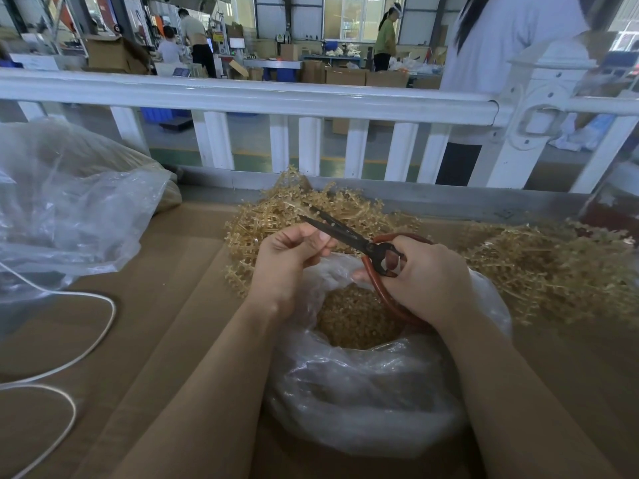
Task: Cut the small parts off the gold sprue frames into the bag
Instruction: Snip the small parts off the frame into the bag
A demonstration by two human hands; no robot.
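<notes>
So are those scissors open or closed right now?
Open: the two dark blades of the scissors are spread apart at the tips, over the pile of gold sprue frames.

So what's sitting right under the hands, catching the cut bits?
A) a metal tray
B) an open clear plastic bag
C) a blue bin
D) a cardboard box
B: the open clear bag lies on the table directly below the left hand and the right hand, which holds the scissors, and a heap of small gold parts shows inside it.
</notes>
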